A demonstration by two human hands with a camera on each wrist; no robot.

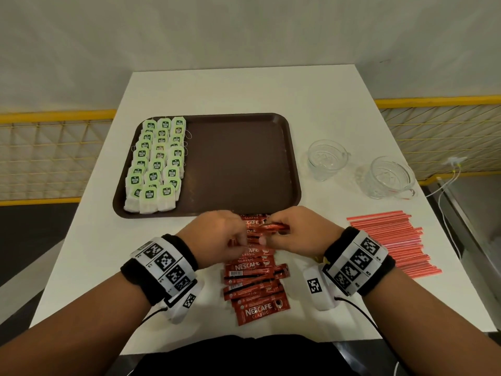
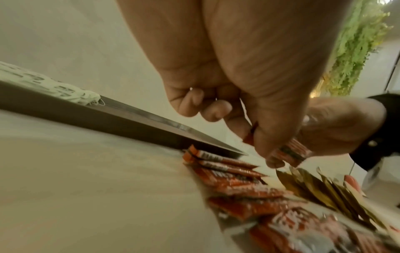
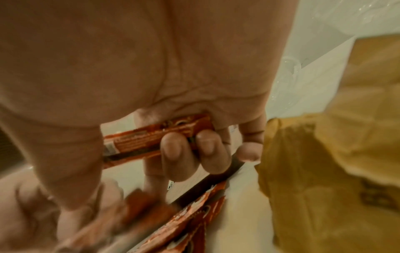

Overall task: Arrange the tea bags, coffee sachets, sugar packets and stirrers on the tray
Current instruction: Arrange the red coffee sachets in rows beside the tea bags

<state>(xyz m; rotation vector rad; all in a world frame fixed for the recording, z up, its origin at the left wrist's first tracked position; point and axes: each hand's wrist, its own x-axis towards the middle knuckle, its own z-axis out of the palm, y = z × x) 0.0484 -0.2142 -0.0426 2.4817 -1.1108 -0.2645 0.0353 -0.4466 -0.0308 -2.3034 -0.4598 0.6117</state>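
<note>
Your right hand point(image 1: 295, 234) has its fingers point(image 3: 173, 150) curled round a red coffee sachet point(image 3: 151, 138), holding it crosswise just above the row of Nescafé sachets point(image 1: 254, 270) that lies on the white worktop point(image 1: 244, 90). Your left hand point(image 1: 217, 234) is beside it, fingers curled, pinching another red sachet point(image 2: 290, 154) at its tip; in the left wrist view that sachet is blurred. The two hands are close together over the far end of the row, near the front rim of the brown tray point(image 1: 294, 158).

The tea bags point(image 1: 157, 164) with green tags lie in three overlapping columns along the left side of the tray. The rest of the tray floor is bare. The red stirrers point(image 1: 393, 240) lie in a loose bundle on the worktop to your right, well apart from the tray. Two clear glass cups point(image 1: 357, 169) stand beyond them, right of the tray. Brown packets point(image 2: 320, 190) show beside the sachets in the left wrist view.
</note>
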